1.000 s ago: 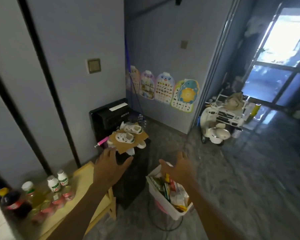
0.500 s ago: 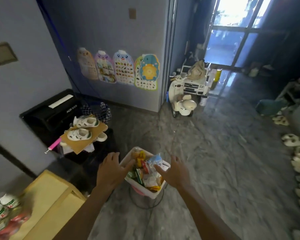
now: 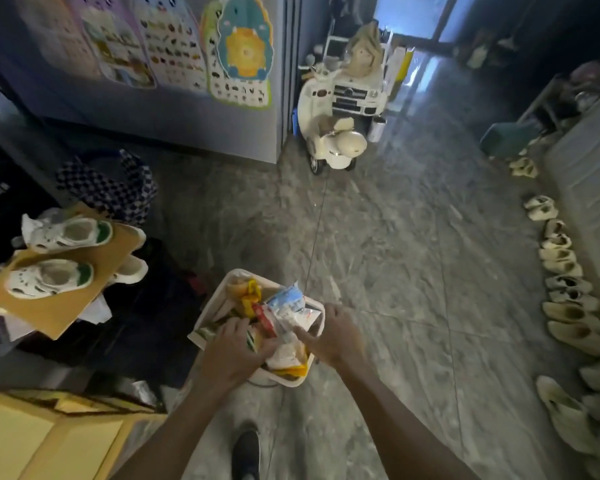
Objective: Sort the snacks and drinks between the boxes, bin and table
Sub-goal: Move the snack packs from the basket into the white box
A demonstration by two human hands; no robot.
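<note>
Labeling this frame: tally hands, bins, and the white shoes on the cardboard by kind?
Hands: 2, the left hand and right hand, both down in the snack packets.
White bin: 1, full of packets.
White shoes on the cardboard: 2, far shoe and near shoe.
Total: 5.

To your left, two white children's shoes with green heels [image 3: 61, 252] sit on a tan sheet of cardboard [image 3: 58, 299], with a blue-and-white checked cloth [image 3: 113, 190] just behind. Ahead, colourful animal-shaped picture charts [image 3: 238, 53] hang on the grey wall, and a cream toy scooter [image 3: 329, 140] stands beside a white toy car [image 3: 357, 93]. A row of pale slippers [image 3: 568, 292] lines the grey tiled floor [image 3: 413, 237] on your right.
</note>
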